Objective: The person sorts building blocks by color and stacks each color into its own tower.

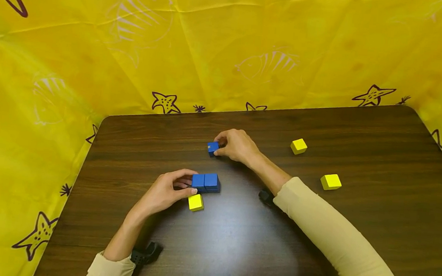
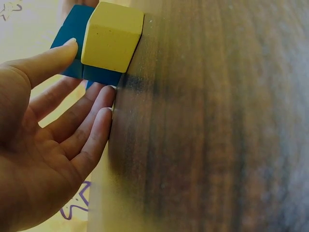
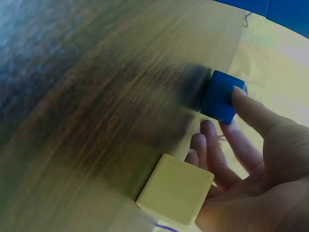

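Two blue cubes (image 1: pixel 205 181) stand side by side, touching, at the middle left of the table. My left hand (image 1: pixel 167 191) holds them at the left end, thumb on the near side and fingers at the far side. Close in front of them is a yellow cube (image 1: pixel 195 202), which partly hides the blue ones in the left wrist view. Farther back, my right hand (image 1: pixel 238 145) pinches another blue cube (image 3: pixel 222 96) between thumb and index finger, the other fingers loosely bent. Whether that cube touches the table, I cannot tell.
Two more yellow cubes lie on the right: one farther back (image 1: pixel 298 146), one nearer (image 1: pixel 331 182). The dark wooden table (image 1: pixel 363 137) meets a yellow cloth (image 1: pixel 213 45) behind and at the sides. Black wrist devices sit below the left wrist (image 1: pixel 147 254) and right forearm (image 1: pixel 266 197).
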